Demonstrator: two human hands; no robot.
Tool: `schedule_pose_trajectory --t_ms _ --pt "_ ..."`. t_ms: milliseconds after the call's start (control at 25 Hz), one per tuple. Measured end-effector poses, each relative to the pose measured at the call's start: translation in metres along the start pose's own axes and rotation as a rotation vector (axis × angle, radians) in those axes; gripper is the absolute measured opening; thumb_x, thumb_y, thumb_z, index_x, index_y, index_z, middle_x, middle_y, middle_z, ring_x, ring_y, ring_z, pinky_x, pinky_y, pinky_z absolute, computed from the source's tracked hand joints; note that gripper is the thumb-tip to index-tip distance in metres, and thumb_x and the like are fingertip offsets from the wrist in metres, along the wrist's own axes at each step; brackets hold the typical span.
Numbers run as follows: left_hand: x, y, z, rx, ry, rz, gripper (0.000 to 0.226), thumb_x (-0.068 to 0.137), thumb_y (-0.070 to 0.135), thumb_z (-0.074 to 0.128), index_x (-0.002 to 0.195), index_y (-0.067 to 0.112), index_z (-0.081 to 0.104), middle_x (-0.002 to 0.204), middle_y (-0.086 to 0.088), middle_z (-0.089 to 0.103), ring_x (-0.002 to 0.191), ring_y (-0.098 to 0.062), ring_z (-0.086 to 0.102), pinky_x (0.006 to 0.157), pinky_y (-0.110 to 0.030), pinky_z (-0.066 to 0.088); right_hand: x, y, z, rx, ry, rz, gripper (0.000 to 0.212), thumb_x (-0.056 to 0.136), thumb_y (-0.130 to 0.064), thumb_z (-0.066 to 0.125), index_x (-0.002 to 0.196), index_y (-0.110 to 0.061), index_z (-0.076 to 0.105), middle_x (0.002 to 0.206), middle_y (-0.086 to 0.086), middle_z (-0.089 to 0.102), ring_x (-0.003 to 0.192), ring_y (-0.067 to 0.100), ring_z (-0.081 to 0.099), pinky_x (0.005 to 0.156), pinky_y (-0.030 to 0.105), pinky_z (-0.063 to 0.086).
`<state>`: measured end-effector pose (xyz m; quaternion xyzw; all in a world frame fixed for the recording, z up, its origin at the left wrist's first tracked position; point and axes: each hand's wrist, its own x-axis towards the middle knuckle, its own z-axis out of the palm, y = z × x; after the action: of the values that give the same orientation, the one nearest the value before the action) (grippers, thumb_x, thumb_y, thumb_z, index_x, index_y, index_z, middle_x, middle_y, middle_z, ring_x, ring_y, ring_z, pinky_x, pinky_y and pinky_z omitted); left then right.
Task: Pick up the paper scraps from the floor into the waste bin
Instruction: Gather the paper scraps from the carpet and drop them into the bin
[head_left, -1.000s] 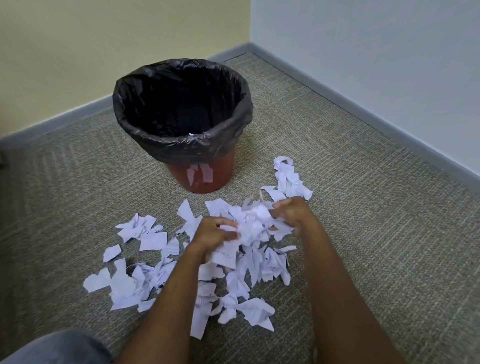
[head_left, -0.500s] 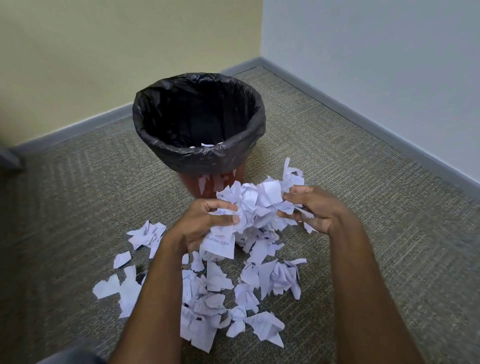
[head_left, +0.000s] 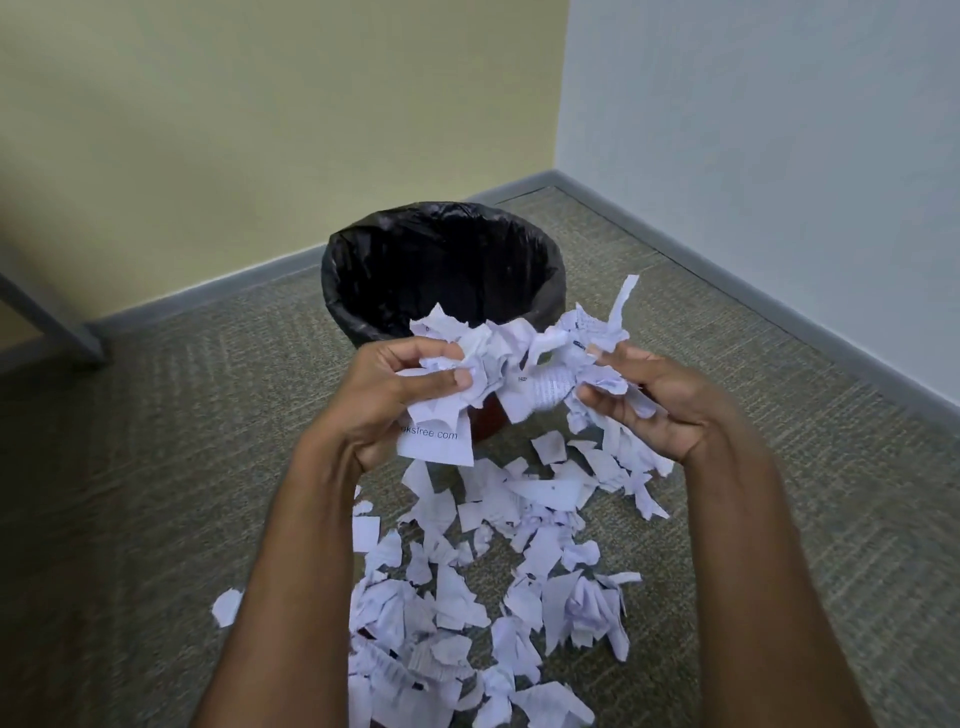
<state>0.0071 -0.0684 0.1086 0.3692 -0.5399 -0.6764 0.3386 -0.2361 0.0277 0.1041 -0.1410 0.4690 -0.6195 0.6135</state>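
Clearly "ksfree.com" on held scrap (head_left: 435, 441)

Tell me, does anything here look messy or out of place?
Yes. Torn paper scraps litter the carpet in front of the waste bin. Both hands, left and right, hold a bunch near its rim.

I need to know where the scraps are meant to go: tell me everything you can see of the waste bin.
The waste bin is round and stands upright on the carpet near the room's corner. A glossy, crinkled black plastic liner is folded over its rim; a patch of reddish-brown wall shows lower down. Its mouth is open and the inside looks dark. The held paper bunch hides its near edge, so contact cannot be told.
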Motion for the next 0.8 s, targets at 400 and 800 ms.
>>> schedule_pose_trajectory --t_ms 400,800 --pt "0.079 0.071 -0.006 -0.095 0.342 -0.09 0.013 0.077 0.004 0.075 0.087 0.009 0.068 0.092 -0.012 0.07 0.072 -0.023 0.068 0.059 -0.029 0.059 0.058 -0.039 0.087 0.053 -0.055 -0.025 0.007 0.094 0.0 0.056 0.095 0.005 0.062 0.12 0.024 0.054 0.081 0.027 0.066 0.057 0.034 0.062" --pt "0.076 0.099 -0.009 -0.002 0.355 -0.323 0.031 0.096 0.031 0.052 0.117 0.009 0.047 0.154 -0.023 0.021 0.119 -0.052 0.044 0.088 -0.063 0.049 0.103 -0.064 0.119 -0.117 -0.038 0.126 0.053 0.1 -0.018 0.05 0.146 -0.005 0.03 0.152 0.036 0.016 0.137 0.059 0.025 0.09 0.069 0.046"
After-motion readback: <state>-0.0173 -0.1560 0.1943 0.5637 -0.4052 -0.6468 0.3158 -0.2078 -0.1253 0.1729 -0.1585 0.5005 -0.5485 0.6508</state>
